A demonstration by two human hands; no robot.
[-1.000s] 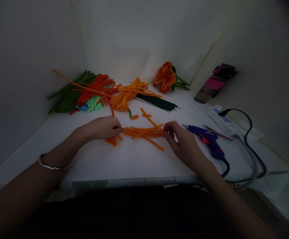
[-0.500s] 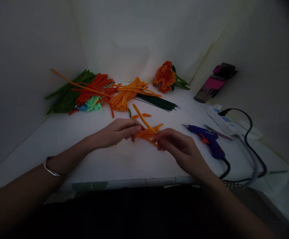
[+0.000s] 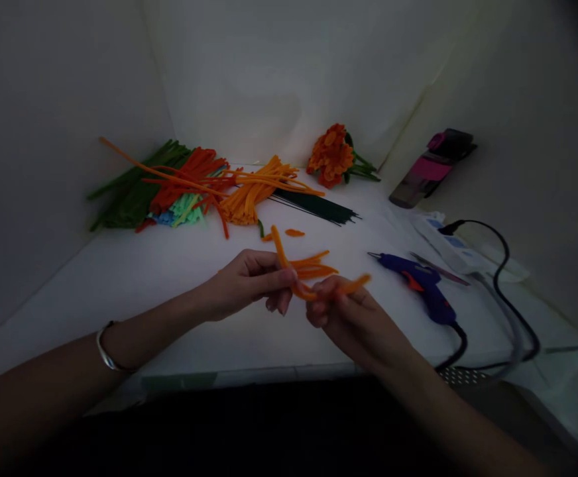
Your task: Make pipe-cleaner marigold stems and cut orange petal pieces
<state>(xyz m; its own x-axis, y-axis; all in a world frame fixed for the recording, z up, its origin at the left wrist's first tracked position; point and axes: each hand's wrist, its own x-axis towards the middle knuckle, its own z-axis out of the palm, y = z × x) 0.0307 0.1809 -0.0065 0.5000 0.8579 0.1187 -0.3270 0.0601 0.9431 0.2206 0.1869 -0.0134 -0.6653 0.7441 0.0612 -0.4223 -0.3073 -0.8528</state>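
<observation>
An orange pipe cleaner [image 3: 280, 248] is bent in a shallow curve between my hands, above the front part of the table. My left hand [image 3: 246, 281] pinches it between thumb and fingers, with one end sticking up past the thumb. My right hand [image 3: 353, 315] grips it farther along, and the other end pokes out to the right. Just behind my fingers, several short orange pipe cleaner pieces [image 3: 313, 266] lie in a loose pile. A small orange looped piece [image 3: 295, 232] rests a little farther back.
Bundles of green [image 3: 134, 195], red-orange [image 3: 189, 179] and orange pipe cleaners [image 3: 249, 199] lie at the back left, beside dark green stems [image 3: 319, 207]. Orange flowers [image 3: 332, 156] lie behind. On the right are a blue glue gun [image 3: 423, 285], tweezers [image 3: 443, 270], a power strip [image 3: 451, 245] and a bottle [image 3: 428, 169].
Both hands have come nearer to me, lifting the pipe cleaner off the pile. My left hand has closed on it, and the strip now bends between the two hands.
</observation>
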